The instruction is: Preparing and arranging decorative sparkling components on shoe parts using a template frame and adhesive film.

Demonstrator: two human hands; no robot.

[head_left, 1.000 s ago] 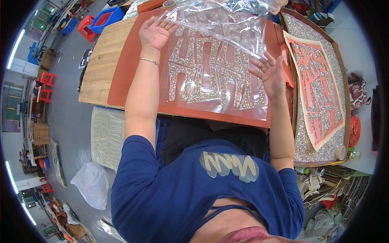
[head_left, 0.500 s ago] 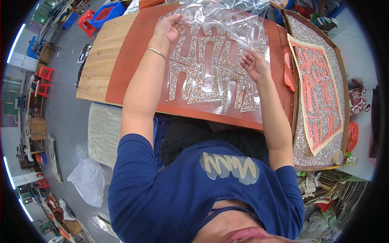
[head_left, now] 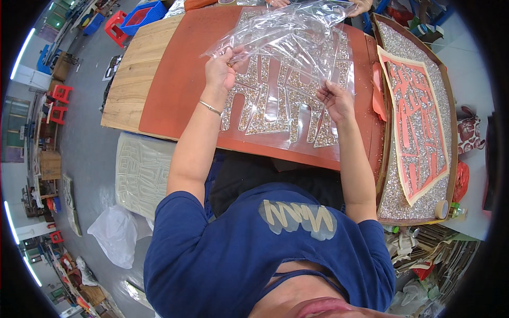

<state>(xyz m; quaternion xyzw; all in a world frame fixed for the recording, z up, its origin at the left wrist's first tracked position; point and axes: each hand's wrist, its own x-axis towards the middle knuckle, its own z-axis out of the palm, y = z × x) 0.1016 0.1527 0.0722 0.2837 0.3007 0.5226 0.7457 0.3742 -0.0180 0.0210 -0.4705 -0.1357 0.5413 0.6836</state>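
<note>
"One sheet of clear film [head_left: 286,33] was logged. Appearance?"

"Colourless, thin, glossy. It was crumpled along several folds, with white streaks of glare; glittery shapes showed through it."

"Position?"

"Above the far part of a glitter-patterned panel [head_left: 255,125], which lay on a red-brown board [head_left: 172,74]. Its near edge sagged unevenly."

"And the hands?"

"My left hand [head_left: 222,70] pinched the film near its left corner. My right hand [head_left: 337,102] had its fingertips closed on the near edge. Another person's hand [head_left: 361,6] was at the far right; I could not tell how firmly it gripped."
</note>
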